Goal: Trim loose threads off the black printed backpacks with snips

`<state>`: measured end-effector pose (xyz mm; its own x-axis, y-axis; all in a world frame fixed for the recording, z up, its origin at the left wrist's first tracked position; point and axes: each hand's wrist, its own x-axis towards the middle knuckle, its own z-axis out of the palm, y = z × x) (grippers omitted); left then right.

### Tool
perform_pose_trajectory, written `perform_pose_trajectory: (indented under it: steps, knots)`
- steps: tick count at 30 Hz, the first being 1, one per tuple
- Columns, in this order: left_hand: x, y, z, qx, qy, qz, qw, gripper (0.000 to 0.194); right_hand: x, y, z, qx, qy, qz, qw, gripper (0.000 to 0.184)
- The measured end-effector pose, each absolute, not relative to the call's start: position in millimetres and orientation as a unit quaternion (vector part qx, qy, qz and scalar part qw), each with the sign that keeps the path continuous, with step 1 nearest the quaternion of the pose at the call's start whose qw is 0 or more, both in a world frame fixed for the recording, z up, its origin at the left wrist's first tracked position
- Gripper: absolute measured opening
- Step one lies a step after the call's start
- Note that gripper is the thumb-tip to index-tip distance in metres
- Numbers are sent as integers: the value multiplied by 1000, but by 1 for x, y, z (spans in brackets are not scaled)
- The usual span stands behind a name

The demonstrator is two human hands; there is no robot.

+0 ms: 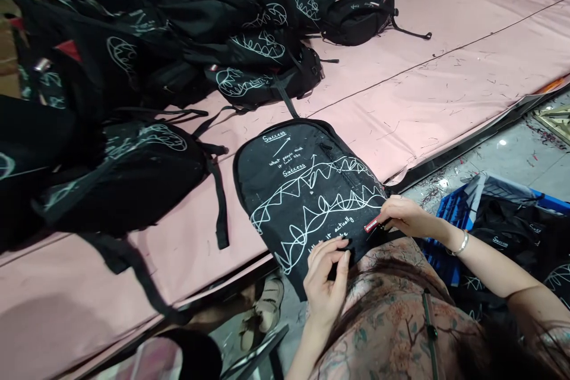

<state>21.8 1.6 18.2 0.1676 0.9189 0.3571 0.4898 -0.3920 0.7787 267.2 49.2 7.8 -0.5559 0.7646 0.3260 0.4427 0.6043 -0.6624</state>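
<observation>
A black backpack with white scribbled lines and lettering lies face up, partly on the pink-covered table and partly over my lap. My left hand is over its near end, fingers bent and thumb close to the index fingertip; anything pinched there is too small to make out. At the bag's right side, my right hand has its fingertips closed at the end of a small red label. The bag's underside is hidden, as are some fingers of my right hand.
Many similar black backpacks are heaped along the table's left and far side. The pink table cover is strewn with thread scraps. On the floor to my right, a blue crate holds more bags. A person's shoe shows below the table edge.
</observation>
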Motion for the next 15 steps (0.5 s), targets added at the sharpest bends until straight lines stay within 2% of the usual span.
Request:
perform_pose_trajectory:
  steps: [6, 9, 15]
  knots:
    - [23, 2, 14, 707, 493, 425, 277, 7, 278, 47, 6, -401, -821, 278, 296, 15]
    - [24, 3, 13, 707, 497, 419, 278, 13, 289, 51, 7, -464, -760, 329, 314, 10]
    - [25, 3, 13, 708, 499, 418, 274, 9, 312, 68, 10, -535, -659, 482, 217, 11]
